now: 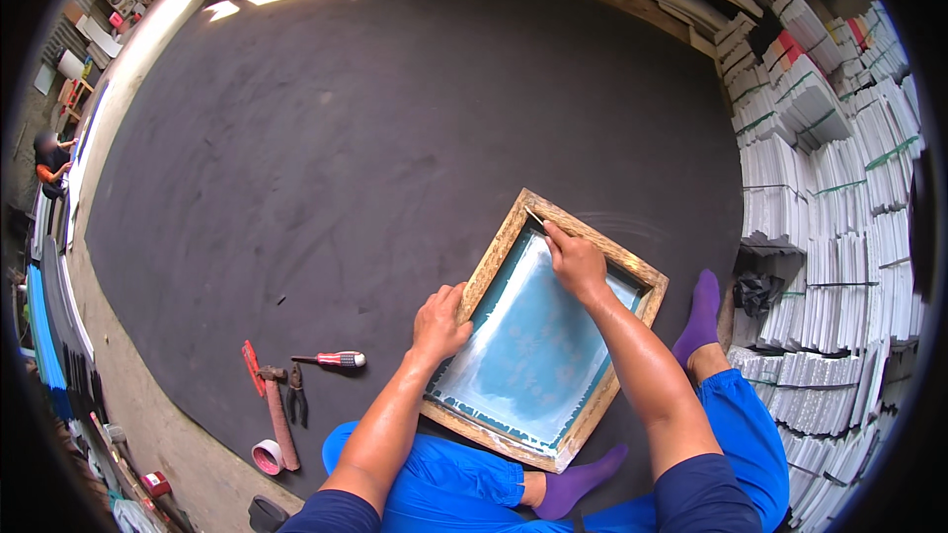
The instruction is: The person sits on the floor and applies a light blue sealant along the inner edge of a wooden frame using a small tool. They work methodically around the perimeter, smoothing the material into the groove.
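Roughly at the person's knees, a wooden screen frame [625, 263] sits turned askew, with one corner at twelve o'clock and the opposite one at six, counting clock hours from its middle with twelve pointing away from the body. Enclosed by its four worn rails is a teal mesh panel [523, 336] clouded with white, its edges ragged in darker teal. At three o'clock, well apart, a black plastic bag [758, 293] lies crumpled by the stacks of white sheets [839, 286], which are bound with green and dark straps; what the bag contains is hidden.

The left hand [441, 324] is clamped on the frame's rail at nine o'clock, so the panel lies just to its right. The right hand [576, 262], at one o'clock above the panel, is closed around a slim pale tool [534, 216] whose far end meets the corner at twelve; its exact kind I cannot tell.

Toward nine o'clock on the dark mat [395, 118] lies a screwdriver [331, 359] with a red-and-white handle. Around eight to half past are dark pliers [296, 397], a hammer [281, 424] and a pinkish tape roll [267, 457] touching or just beside the hammer's handle.
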Demonstrator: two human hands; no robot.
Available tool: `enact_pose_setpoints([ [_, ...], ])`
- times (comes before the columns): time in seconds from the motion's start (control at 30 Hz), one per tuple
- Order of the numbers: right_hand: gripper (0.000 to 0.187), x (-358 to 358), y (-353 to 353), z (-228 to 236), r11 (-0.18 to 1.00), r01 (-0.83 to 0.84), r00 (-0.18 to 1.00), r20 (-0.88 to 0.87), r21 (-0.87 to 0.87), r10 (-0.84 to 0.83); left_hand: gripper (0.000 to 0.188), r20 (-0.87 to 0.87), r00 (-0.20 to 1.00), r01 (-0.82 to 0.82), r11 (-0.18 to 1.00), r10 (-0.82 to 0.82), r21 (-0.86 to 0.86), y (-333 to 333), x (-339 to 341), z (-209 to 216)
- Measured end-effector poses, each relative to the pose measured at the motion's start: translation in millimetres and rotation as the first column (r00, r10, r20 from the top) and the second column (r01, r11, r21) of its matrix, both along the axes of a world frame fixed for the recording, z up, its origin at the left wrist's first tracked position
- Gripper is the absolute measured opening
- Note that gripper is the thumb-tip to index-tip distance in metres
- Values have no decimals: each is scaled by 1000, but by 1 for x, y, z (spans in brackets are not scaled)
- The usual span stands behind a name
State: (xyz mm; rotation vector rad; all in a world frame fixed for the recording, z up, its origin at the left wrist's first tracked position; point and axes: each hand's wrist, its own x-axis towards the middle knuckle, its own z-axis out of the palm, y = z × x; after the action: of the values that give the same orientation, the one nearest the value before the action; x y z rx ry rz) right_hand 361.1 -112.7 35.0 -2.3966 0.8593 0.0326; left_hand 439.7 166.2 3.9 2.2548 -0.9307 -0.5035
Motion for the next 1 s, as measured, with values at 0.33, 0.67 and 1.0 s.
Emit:
enact_pose_setpoints([
  [0.33,37,-6,-15,-33,805,133,929,210,578,-305,68,3,1000,4,1000,-4,-10,-5,0,1],
  [0.67,35,-9,-1,0,906,238,956,79,350,-282,67,-22,1000,3,1000,-4,-21,-7,0,3],
  [1.0,33,-20,14,17,993,102,995,19,-52,-101,67,-16,1000,8,1000,-8,-11,-7,1,2],
])
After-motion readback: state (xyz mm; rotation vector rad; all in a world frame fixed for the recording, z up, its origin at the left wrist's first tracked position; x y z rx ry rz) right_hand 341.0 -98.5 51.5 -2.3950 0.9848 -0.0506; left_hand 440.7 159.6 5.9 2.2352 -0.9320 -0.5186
